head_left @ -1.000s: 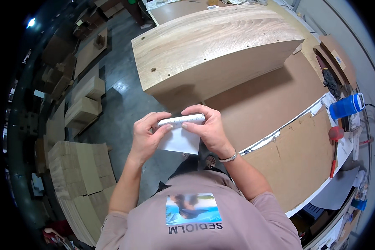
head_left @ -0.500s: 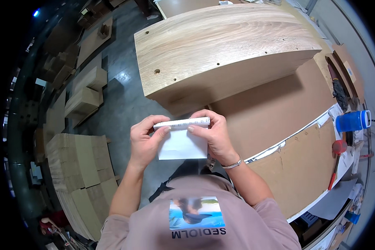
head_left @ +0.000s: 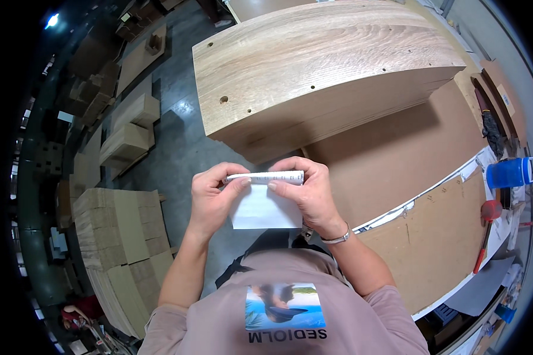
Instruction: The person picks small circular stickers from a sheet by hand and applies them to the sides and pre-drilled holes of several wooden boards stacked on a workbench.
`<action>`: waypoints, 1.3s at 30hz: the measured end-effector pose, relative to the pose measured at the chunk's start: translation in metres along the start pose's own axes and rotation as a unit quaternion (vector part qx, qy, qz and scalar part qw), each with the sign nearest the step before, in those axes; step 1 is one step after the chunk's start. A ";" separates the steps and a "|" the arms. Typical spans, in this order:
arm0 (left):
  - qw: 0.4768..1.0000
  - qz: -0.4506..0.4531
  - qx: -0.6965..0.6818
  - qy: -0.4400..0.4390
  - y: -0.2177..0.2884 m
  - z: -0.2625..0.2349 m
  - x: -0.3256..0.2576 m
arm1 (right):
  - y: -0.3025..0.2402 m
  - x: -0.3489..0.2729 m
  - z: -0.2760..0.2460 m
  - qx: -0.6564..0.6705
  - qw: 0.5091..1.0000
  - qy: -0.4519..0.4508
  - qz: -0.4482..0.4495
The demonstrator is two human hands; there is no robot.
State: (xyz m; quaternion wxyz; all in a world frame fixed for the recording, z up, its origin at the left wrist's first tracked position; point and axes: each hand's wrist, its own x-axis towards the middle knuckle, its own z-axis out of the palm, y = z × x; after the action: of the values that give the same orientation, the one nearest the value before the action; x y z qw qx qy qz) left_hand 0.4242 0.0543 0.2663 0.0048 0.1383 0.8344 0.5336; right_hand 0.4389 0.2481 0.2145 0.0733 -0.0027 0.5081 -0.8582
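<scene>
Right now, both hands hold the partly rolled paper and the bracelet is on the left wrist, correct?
Wrong side: the head view shows the bracelet on the right wrist. The left hand and right hand do hold the paper.

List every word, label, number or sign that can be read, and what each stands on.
Shirt: dark capitals below a picture; wording not copied.
Paper roll between left hand and right hand: print too small to read.
White label on cardboard at right: marks too small to read.
</scene>
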 end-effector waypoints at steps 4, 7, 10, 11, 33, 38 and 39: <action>1.000 -0.013 -0.014 0.018 0.000 0.001 0.001 | -0.005 -0.001 0.007 0.001 1.000 0.009 0.001; 1.000 0.001 -0.002 0.026 0.001 0.001 0.000 | -0.002 -0.002 0.009 -0.002 1.000 0.026 0.001; 1.000 0.002 0.012 0.027 0.001 0.001 -0.001 | 0.003 -0.002 0.007 0.030 0.999 0.011 -0.006; 1.000 -0.005 0.005 0.027 0.001 0.002 -0.002 | 0.004 -0.003 0.007 0.030 0.999 0.010 -0.006; 0.996 -0.056 -0.051 0.052 -0.008 0.011 0.023 | 0.014 0.043 -0.010 0.039 0.999 -0.024 -0.026; 0.996 -0.050 -0.033 0.064 -0.010 0.010 0.029 | 0.017 0.048 -0.010 0.025 0.999 -0.015 -0.021; 0.996 -0.044 -0.035 0.069 -0.011 0.009 0.029 | 0.019 0.049 -0.009 0.024 0.999 -0.014 -0.021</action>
State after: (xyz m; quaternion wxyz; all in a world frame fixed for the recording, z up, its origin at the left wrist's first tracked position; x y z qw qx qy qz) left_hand 0.3954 0.0650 0.2566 -0.0244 0.0637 0.8188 0.5701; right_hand 0.3922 0.2405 0.1904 0.0623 -0.0242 0.4858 -0.8715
